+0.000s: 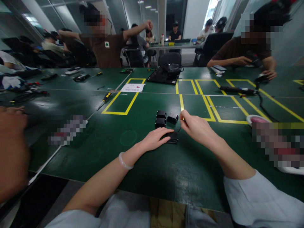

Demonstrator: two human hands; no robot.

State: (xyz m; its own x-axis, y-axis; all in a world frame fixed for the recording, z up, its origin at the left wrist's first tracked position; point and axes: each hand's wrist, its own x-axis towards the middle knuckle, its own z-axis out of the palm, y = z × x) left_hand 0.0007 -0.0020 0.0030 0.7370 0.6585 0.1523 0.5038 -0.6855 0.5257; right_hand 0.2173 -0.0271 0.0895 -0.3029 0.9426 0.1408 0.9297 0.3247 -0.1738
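Note:
My left hand (pixel 156 138) rests low over the table, its fingers and thumb holding down a small black box (pixel 173 138). Above and to the right, my right hand (pixel 196 126) is closed in a pinch on a thin dark rod (pixel 179 129), which slants down to the box's upper right edge. Its exact kind is too small to make out. Just beyond my left hand sit more small black boxes: one (pixel 161 114), another (pixel 160 122) directly in front of it, and a third (pixel 173 117) turned askew beside them.
On the green table (pixel 142 171) are yellow tape outlines, a yellow-black screwdriver (pixel 106 97), a paper sheet (pixel 133 87) and a black tray (pixel 163 76). A white-rimmed dish (pixel 251 119) stands right. Co-workers sit opposite; another person's arm (pixel 13 152) reaches in at left.

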